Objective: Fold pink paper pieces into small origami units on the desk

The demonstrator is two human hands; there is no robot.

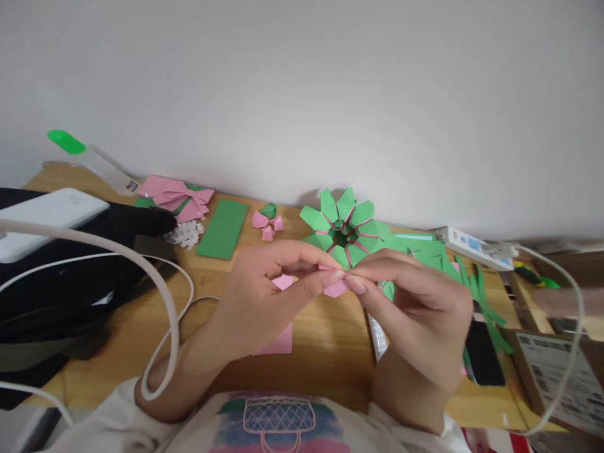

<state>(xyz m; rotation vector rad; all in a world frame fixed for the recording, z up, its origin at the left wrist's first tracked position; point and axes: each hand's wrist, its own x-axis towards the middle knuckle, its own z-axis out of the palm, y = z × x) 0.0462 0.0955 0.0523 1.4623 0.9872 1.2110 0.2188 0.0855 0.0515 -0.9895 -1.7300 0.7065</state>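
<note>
Both hands meet over the middle of the table, pinching one small folded piece of pink paper [335, 289]. My left hand [278, 289] grips it between thumb and forefinger. From the other side, my right hand [406, 296] holds its edge with thumb and fingertips. Much of the paper is hidden by the fingers. Just behind the hands stands a ring-shaped flower of folded green paper [363, 214] with pink edges. A flat pink paper sheet [278, 341] lies below my left hand, partly covered by it.
Small pink folded pieces [267, 233] and a green paper rectangle [223, 229] lie at the back. Pink folded strips [177, 194] and white scraps [186, 234] are further left. On the right are a power strip [474, 247], a black phone [484, 352] and green strips [481, 302]. A white cable [160, 296] loops over my left forearm.
</note>
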